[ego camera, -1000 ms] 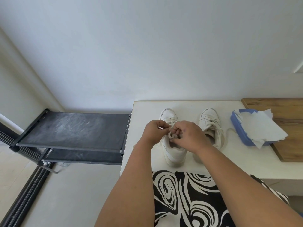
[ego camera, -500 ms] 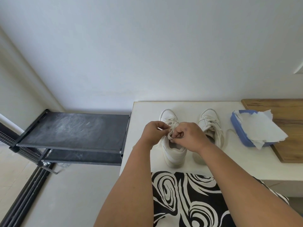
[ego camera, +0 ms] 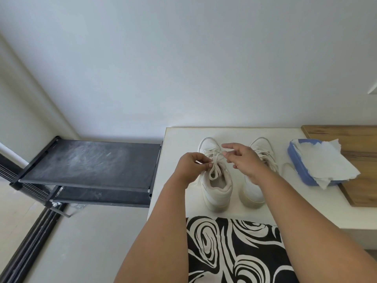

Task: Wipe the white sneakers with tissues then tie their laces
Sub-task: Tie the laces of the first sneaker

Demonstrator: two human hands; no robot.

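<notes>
Pinching the lace point(ego camera: 214, 163) at the knot between thumb and forefinger of the left hand point(ego camera: 190, 166), fingers curled tight — apparently to keep the half-made bow from slackening. A loop hanging from the pinch toward the near side, over the mouth of the left sneaker point(ego camera: 216, 181). Loosely spread on the right hand point(ego camera: 243, 160): forefinger and thumb apart, holding nothing that shows, poised just right of the knot, probably to catch the other strand or loop. Whether a fingertip brushes the lace cannot be told.

Left sneaker standing upright on the white surface point(ego camera: 179, 137), heel near, toe far — turned so the laces face the person and both hands reach the tongue from above. Right sneaker point(ego camera: 259, 172) just beside it, same heading, partly hidden by the right wrist, its laces lying loose, 1 end trailing right across the surface; likely the next to be tied.

Farther right, a blue tissue box point(ego camera: 299, 166) with white sheets point(ego camera: 324, 160) spilling out, resting half on a wooden board point(ego camera: 346, 137) — within easy reach for wiping, which seems finished. Black shoe rack point(ego camera: 91, 160) to the left, lower than the surface. Black-and-white patterned cloth point(ego camera: 232, 250) at the near edge.
</notes>
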